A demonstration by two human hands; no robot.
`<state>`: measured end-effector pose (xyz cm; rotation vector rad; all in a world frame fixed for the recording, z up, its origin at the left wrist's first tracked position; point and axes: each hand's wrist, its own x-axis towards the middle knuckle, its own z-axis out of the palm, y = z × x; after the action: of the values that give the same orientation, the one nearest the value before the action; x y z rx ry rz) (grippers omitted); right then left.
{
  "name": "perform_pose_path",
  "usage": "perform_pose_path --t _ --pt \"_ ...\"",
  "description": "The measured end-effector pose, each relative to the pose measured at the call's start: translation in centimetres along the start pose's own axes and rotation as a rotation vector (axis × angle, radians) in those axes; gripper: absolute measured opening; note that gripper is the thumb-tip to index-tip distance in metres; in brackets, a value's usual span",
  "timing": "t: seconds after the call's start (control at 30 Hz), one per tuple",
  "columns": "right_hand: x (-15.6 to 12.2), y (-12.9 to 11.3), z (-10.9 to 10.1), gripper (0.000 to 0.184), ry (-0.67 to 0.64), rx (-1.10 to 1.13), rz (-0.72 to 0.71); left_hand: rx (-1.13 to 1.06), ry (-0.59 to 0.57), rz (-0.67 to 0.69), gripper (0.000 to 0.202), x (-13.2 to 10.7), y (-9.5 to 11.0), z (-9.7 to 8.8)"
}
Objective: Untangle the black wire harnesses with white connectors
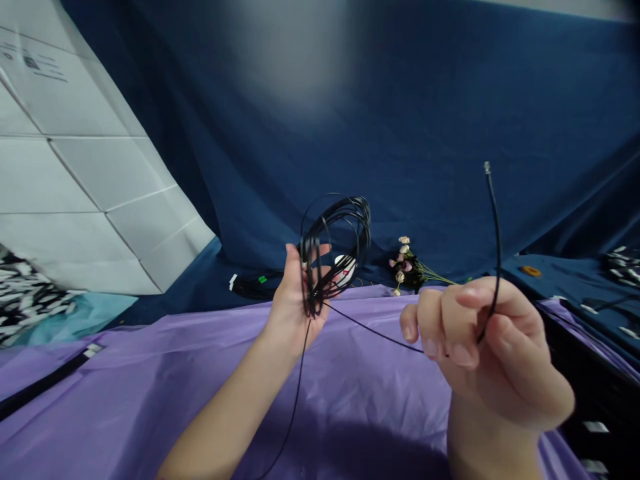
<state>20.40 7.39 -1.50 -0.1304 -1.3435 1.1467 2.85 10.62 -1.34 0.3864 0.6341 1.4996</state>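
Two hands are on the black cable (320, 291), which hangs in the air above the purple cloth (373, 400). Your left hand (286, 303) grasps its loops loosely, fingers spread among them. Your right hand (493, 353) pinches it between thumb and forefinger, and the metal tip (487, 168) stands up above. By the look of it, most of the length is already gathered into loops, though they lie unevenly and nothing visible ties them. Left loose are the span running right from the loops to your right hand, and a strand dropping toward the near edge, whose end you cannot see. Far behind lie artificial flowers (401, 267).
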Motion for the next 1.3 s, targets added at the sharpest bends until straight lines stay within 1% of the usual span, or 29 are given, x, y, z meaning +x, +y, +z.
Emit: perform_pose_path --t 0.07,0.13,0.23,0.3,0.5,0.6,0.73,0.8,0.87,0.93,1.07,1.13,1.3 --pt "-0.2 -0.1 0.2 0.013 -0.038 0.027 0.016 0.024 0.037 0.011 0.051 -0.2 -0.1 0.3" --pt "-0.3 -0.1 0.4 0.013 -0.072 0.045 0.034 0.051 0.043 0.036 0.05 -0.2 -0.3 0.4" --pt "-0.3 0.1 0.5 0.014 -0.144 0.07 0.032 0.095 0.057 0.088 0.049 0.0 -0.7 0.1" --pt "-0.3 0.3 0.6 0.015 -0.18 0.094 0.038 0.118 0.073 0.096 0.052 0.2 -0.9 -0.1" --pt "-0.2 0.7 0.7 0.016 -0.204 0.089 0.06 0.237 0.112 0.087 0.057 0.4 -1.2 -0.2" --pt "-0.3 0.9 0.9 0.014 -0.171 0.115 0.051 0.3 0.133 0.063 0.063 0.4 -1.4 -0.1" --pt "-0.3 1.0 1.1 0.013 -0.166 0.131 0.048 0.337 0.084 0.14 0.058 0.2 -1.6 -0.2" --pt "-0.3 0.9 1.0 0.013 -0.157 0.117 0.042 0.338 0.084 0.155 0.058 0.2 -1.6 -0.1" --pt "-0.3 0.8 0.8 0.014 -0.132 0.082 0.027 0.339 0.08 0.156 0.059 0.1 -1.6 -0.2" --pt "-0.4 0.7 0.5 0.018 -0.099 0.025 0.01 0.344 0.043 0.169 0.058 0.2 -1.6 -0.3" --pt "-0.3 1.0 -0.1 0.025 0.054 -0.135 0.039 0.39 -0.039 0.192 0.061 0.4 -1.6 -0.7" --pt "-0.2 1.1 -0.2 0.023 0.137 -0.188 0.06 0.418 -0.072 0.205 0.064 0.4 -1.7 -0.9" --pt "0.4 1.2 0.1 0.011 0.302 -0.29 0.123 0.51 -0.139 0.26 0.069 0.2 -1.9 -1.0"
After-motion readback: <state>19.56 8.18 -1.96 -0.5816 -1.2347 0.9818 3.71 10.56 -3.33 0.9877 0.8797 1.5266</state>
